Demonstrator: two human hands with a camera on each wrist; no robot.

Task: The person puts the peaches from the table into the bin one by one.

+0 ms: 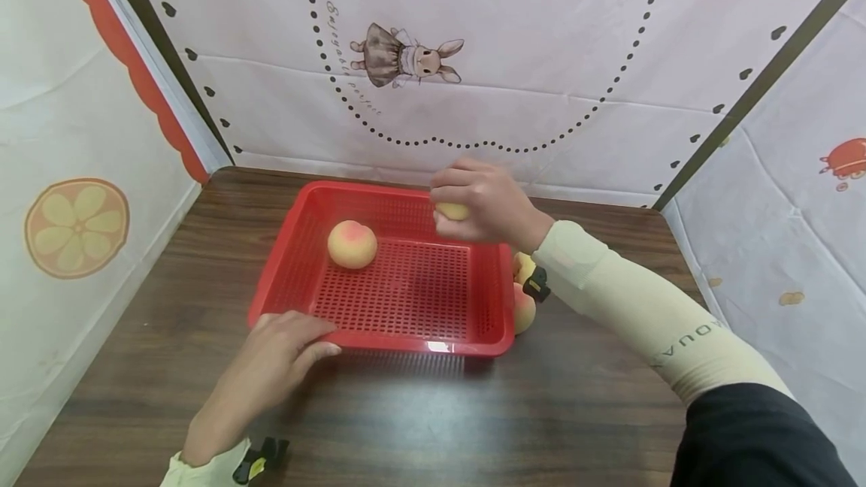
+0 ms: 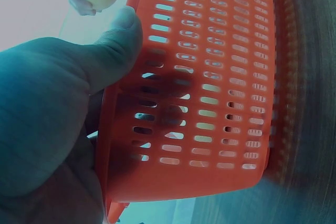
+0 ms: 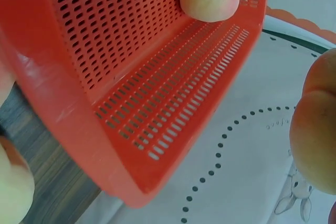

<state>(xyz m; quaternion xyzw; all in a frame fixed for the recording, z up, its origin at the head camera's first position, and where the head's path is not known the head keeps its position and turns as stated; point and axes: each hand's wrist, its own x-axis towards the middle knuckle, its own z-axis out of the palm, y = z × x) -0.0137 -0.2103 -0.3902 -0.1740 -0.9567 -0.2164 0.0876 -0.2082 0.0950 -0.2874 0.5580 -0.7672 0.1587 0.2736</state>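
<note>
A red perforated plastic basket [image 1: 399, 338] stands on the table, with one peach [image 1: 352, 244] in its left part. My left hand [image 1: 280, 352] grips the basket's near left rim. In the left wrist view the thumb [image 2: 118, 45] lies on the outer side, and the fingers show dark through the slots. Above the basket's far right part, my right hand [image 1: 483, 201] holds a second peach [image 1: 452, 210], mostly covered by the fingers in the head view. The right wrist view shows this held peach [image 3: 317, 129] at its right edge.
Beside the basket's right wall lie more peaches [image 1: 524, 310], partly hidden by the rim and the right wrist strap [image 1: 537, 285]. A brown wood-grain table [image 1: 406, 419] carries everything. White printed cloth walls [image 1: 541, 36] enclose the back and both sides.
</note>
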